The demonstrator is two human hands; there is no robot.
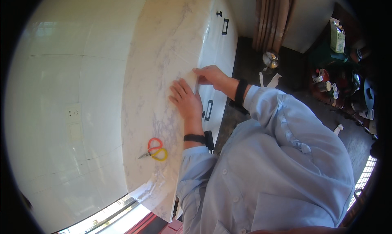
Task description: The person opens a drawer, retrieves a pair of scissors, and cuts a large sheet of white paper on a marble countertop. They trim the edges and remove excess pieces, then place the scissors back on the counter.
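My left hand [185, 97] lies flat, fingers apart, on a marble-patterned countertop [159, 65]. Just beyond it, my right hand [211, 76] is at the counter's front edge, thumb on top and the other fingers curled down over the edge. Whether it pinches a covering film there cannot be told. Creases run across the surface near the edge. A pair of scissors [154, 151] with one red and one yellow handle loop rests on the counter, nearer the window end than my left hand.
White cabinet fronts [217, 50] with black handles [225, 26] run below the edge. A tiled wall with a socket [73, 112] borders the counter's far side. Brown curtains [272, 16], a shiny metal pot [270, 60] and a cluttered table with a carton [337, 36] stand beyond the right arm.
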